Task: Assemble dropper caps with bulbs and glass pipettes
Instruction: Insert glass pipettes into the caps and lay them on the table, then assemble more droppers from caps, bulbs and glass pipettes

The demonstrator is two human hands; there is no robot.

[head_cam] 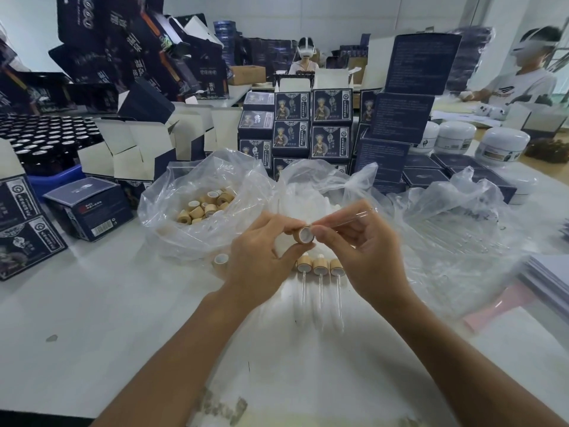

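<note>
- Left hand (261, 257) grips a wooden cap (303, 235).
- Right hand (357, 241) pinches a glass tube (345, 219) pointing toward 2 o'clock from the cap.
- Three finished droppers (320, 268) lie at 6 o'clock on the tabletop (92, 318).

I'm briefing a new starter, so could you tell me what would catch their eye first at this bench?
Mid-frame, the left hand holds a bamboo cap while the right hand pinches a glass pipette at its opening. Just below, three finished droppers lie side by side on the white table. Left of the hands, an open plastic bag holds loose caps.
</note>
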